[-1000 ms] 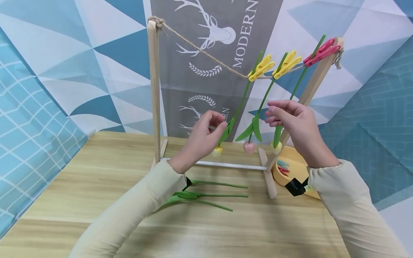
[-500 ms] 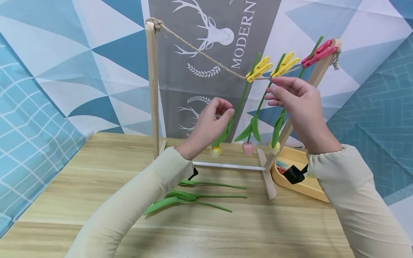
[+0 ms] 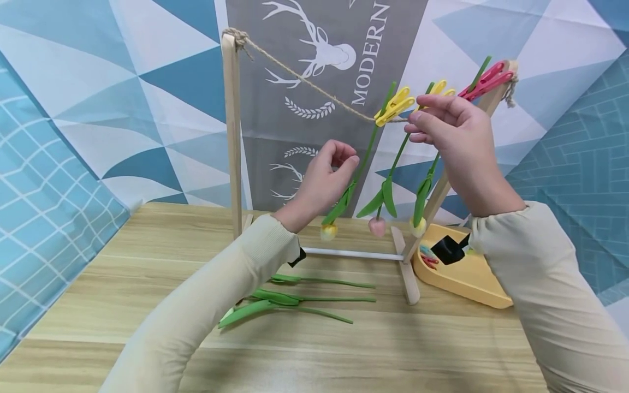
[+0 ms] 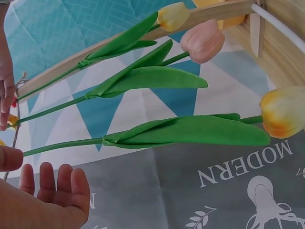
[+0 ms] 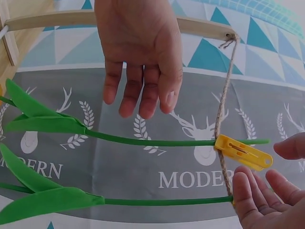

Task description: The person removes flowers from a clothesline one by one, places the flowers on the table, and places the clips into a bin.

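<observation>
In the head view, three artificial tulips hang upside down from a rope (image 3: 304,76): a yellow one (image 3: 328,231), a pink one (image 3: 377,226) and a pale yellow one (image 3: 418,226). A yellow clothespin (image 3: 395,107) and a second yellow clothespin (image 3: 439,86) clip two stems; a red clothespin (image 3: 486,82) clips the third. My right hand (image 3: 459,131) is at the second yellow clothespin, partly covering it, thumb and fingers apart. Beside the leftmost stem is my left hand (image 3: 326,180), fingers loosely bent and holding nothing. The left wrist view shows that hand (image 4: 52,200) below the stem (image 4: 62,146).
The rope is tied between the posts of a wooden frame (image 3: 232,136), joined low down by a white rod (image 3: 354,254). Several green tulip stems (image 3: 314,299) lie on the table (image 3: 383,349). A yellow tray (image 3: 472,281) with more clothespins stands behind my right forearm.
My right hand has risen from beside the stems to the second yellow clothespin. My left hand has shifted slightly up and right. The tulips stay clipped.
</observation>
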`<state>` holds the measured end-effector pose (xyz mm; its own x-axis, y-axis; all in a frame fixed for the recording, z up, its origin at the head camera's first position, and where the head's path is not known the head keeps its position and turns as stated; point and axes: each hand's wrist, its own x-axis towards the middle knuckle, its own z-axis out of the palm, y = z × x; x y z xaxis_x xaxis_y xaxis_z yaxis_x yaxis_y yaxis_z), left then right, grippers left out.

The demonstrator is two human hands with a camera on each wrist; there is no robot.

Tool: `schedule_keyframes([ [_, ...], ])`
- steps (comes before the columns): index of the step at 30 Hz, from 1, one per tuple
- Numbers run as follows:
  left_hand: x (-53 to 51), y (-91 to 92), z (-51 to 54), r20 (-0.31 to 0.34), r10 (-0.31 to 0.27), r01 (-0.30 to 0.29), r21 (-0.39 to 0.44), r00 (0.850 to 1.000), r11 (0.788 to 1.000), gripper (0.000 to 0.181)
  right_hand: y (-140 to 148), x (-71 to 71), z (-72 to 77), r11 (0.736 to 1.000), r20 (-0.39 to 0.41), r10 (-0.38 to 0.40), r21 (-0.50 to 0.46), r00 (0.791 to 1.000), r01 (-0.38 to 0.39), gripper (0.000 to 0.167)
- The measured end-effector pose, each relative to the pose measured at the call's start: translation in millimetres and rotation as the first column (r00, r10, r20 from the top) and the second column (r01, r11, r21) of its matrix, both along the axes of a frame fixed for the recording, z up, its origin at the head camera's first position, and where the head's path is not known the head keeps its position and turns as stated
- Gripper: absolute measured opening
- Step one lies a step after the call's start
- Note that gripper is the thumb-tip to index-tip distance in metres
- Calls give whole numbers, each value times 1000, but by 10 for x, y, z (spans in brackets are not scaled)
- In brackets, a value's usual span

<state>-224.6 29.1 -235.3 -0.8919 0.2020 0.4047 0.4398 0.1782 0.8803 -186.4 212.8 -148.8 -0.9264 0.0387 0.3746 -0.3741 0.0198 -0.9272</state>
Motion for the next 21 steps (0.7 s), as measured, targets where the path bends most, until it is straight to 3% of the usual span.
schedule_keyframes([
  [12,-105,103,58,-3,-31,31,27,1000,999,17,-20,-40,103,997,-42,-32,67,999,35,33],
  [21,-187,179,73,-6,-26,26,30,1000,999,18,-26,-58,192,979,4,-73,191,997,71,41],
])
